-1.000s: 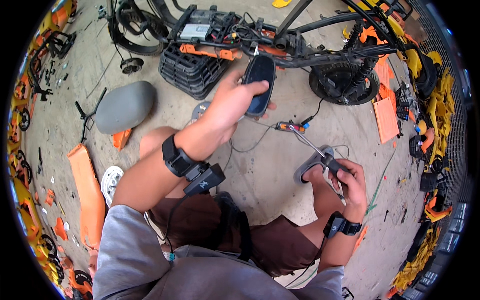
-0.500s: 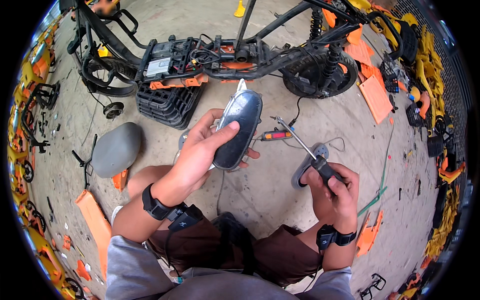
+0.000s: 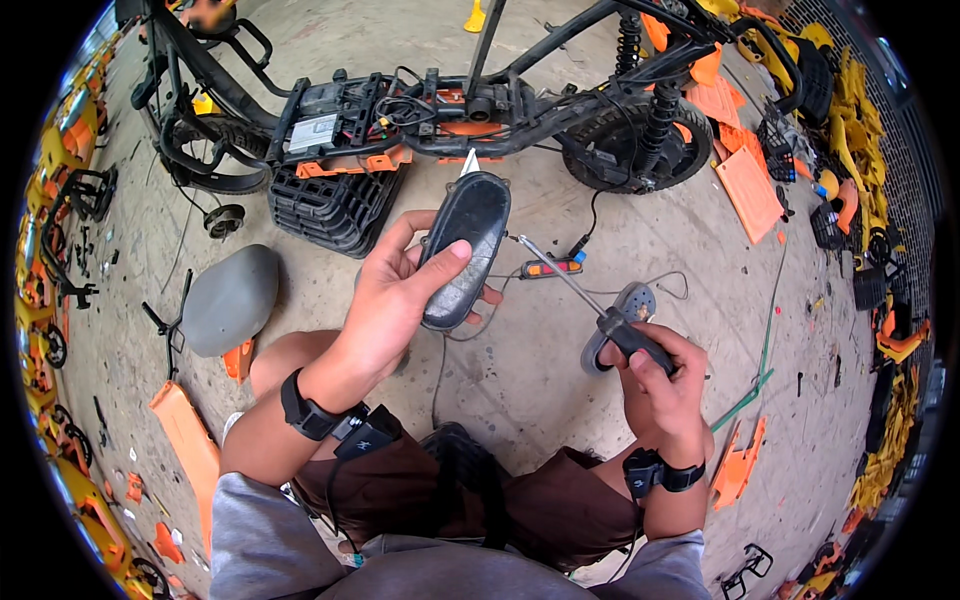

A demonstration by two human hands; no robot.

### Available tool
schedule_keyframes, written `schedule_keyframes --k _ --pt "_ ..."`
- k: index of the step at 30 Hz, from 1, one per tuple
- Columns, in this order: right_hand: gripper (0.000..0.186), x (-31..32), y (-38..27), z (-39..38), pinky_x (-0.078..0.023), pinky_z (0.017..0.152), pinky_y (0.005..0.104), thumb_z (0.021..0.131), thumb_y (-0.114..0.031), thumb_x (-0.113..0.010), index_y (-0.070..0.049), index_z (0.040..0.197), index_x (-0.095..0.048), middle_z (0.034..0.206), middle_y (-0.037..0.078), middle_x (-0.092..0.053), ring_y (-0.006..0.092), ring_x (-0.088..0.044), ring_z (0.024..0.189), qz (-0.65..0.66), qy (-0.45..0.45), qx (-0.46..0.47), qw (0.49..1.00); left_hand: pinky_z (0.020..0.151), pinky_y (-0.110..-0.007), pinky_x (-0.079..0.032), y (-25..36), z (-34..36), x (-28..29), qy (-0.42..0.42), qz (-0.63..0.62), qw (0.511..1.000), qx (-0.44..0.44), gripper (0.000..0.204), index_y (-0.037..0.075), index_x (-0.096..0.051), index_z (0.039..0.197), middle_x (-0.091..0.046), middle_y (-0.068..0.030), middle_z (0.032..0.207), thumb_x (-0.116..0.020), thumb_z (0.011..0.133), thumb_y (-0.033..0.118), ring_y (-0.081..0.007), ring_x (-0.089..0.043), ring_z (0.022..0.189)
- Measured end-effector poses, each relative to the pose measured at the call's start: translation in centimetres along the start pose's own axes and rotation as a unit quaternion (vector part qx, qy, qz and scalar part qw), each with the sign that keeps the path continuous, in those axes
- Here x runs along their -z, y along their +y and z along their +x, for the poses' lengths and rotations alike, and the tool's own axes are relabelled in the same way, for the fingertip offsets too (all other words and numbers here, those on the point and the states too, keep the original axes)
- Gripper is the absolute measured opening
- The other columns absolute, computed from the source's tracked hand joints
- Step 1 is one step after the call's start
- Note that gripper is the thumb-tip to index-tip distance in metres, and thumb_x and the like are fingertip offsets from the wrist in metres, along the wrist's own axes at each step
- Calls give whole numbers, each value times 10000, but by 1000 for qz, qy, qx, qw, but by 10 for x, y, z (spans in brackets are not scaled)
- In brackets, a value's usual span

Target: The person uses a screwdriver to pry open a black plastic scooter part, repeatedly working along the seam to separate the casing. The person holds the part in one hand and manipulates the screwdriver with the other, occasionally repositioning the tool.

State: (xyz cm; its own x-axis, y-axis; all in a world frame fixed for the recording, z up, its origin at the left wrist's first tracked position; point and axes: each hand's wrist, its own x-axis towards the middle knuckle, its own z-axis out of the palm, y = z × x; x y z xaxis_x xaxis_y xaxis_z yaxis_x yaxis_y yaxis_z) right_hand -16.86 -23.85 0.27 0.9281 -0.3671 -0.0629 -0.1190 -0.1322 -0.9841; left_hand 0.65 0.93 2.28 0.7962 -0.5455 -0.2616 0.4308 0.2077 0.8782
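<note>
In my left hand (image 3: 408, 277) is an oval black housing (image 3: 468, 255), with a shiny face and small screw lugs along its rim. My thumb presses on its face while the fingers wrap behind it. A white pointed piece (image 3: 470, 160) sticks out beyond its far end. My right hand (image 3: 672, 375) grips the black handle of a screwdriver (image 3: 585, 293). The metal shaft points up and left, its tip close to the housing's right edge and apparently apart from it.
Beyond my hands stands a stripped motorbike frame (image 3: 520, 125), a black crate (image 3: 335, 205) beside it. A power strip (image 3: 552, 268) and cable lie on the floor. A grey seat (image 3: 232, 300) and orange panels (image 3: 185, 430) lie to the left. Yellow parts (image 3: 860, 130) are heaped at right.
The housing has tilted in my left hand and moved slightly down and left. My right hand has shifted a little left and up, bringing the screwdriver tip nearer the housing.
</note>
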Motion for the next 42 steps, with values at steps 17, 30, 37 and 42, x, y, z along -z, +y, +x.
schedule_keyframes --k 17,30,37,42 --pt "290 -5 14 0 -412 589 201 810 -60 -698 50 1078 -687 804 36 -643 43 -519 643 4 21 20 1000 632 -351 -597 -2 0 1 8 1 1000 11 304 16 -460 1234 -659 -180 1098 -586 989 144 -305 -724 862" --pt "307 -9 16 2 -429 608 212 772 -47 -698 43 1065 -694 792 55 -635 75 -541 652 -56 32 54 996 617 -369 -601 -3 3 4 -2 -33 998 48 354 14 -452 1269 -658 -195 1103 -595 977 154 -325 -721 859" --pt "313 -11 12 2 -439 618 218 762 -42 -695 39 1064 -694 793 61 -639 79 -549 661 -50 38 36 997 615 -373 -598 -2 2 4 -4 -50 997 59 350 22 -466 1264 -655 -190 1112 -603 972 159 -328 -718 858" --pt "317 -11 10 3 -449 627 225 756 -44 -703 30 1063 -696 799 71 -649 89 -559 666 -83 30 52 995 614 -371 -598 -2 2 5 -7 -51 997 57 352 23 -467 1262 -654 -186 1115 -604 970 165 -326 -718 858"
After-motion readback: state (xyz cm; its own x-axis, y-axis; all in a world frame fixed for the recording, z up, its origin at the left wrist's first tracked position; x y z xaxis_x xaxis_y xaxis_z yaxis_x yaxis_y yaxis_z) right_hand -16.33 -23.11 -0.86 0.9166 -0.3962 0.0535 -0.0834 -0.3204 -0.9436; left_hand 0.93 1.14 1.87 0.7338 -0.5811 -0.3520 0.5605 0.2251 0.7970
